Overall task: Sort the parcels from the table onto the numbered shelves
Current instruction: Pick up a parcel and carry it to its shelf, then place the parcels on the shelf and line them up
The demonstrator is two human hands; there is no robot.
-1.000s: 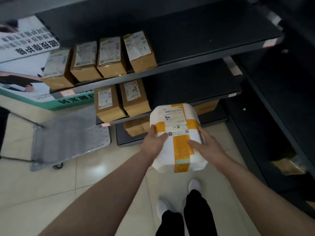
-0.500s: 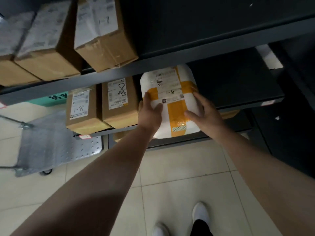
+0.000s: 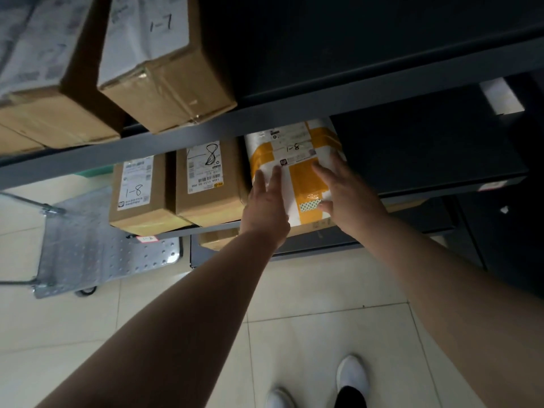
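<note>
- Floor [image 3: 323, 348]: pale glossy tiles with thin dark joints, running below and left of the white parcel.
- Shelving unit [image 3: 323, 104]: dark metal and dimly lit. One shelf edge passes just above the white parcel.
- Middle shelf [image 3: 426, 148]: carries the white parcel. Its surface is bare and dark to the parcel's right.
- Platform trolley [image 3: 97, 254]: perforated grey metal deck on castors, on the floor well left of and below the white parcel.
- Box marked 1-7 [image 3: 164, 69]: brown carton on the shelf above, up and left of the white parcel.
- Two brown cartons marked 1-8 [image 3: 138, 195] [image 3: 209, 184]: on the same shelf, directly left of the white parcel; the nearer one touches it.
- White parcel [image 3: 297, 160]: orange tape, handwritten 8-1, lying flat on the middle shelf.
- Left hand [image 3: 266, 207]: fingers straight, resting on the parcel's left side.
- Right hand [image 3: 347, 195]: apart from the left, fingers spread flat on the parcel's right side.
- White shoes [image 3: 351, 375]: on the floor below the parcel.
- Shelf tag [image 3: 147, 239]: red and white, on the shelf edge below and left of the parcel.
</note>
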